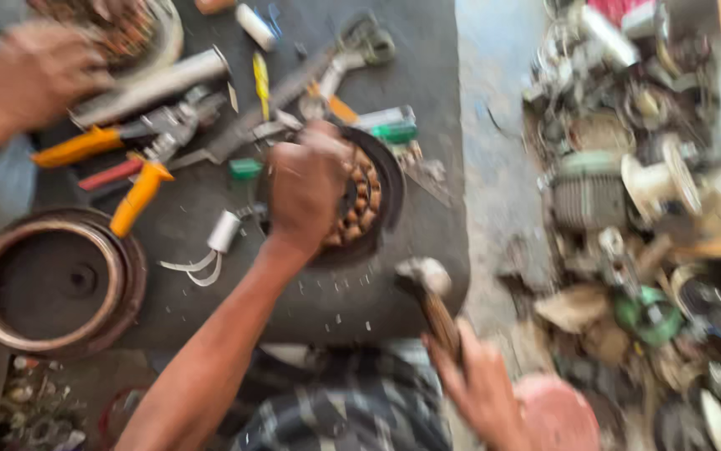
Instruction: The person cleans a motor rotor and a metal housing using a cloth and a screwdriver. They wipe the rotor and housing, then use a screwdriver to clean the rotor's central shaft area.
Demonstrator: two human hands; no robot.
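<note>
Nearest the camera, one hammer (431, 292) is gripped by the right hand (482, 388), closed around its handle; the head points up-left. One stator (360, 196) with copper coils, half hidden, is pressed by the closed left hand (306, 184) on the dark mat (411, 75). Whether a tool is inside it cannot be told; everything is blurred.

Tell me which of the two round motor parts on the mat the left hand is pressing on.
The copper-wound stator at mid-mat, under the left hand. The other, a hollow round housing, lies untouched at the mat's left edge.
</note>
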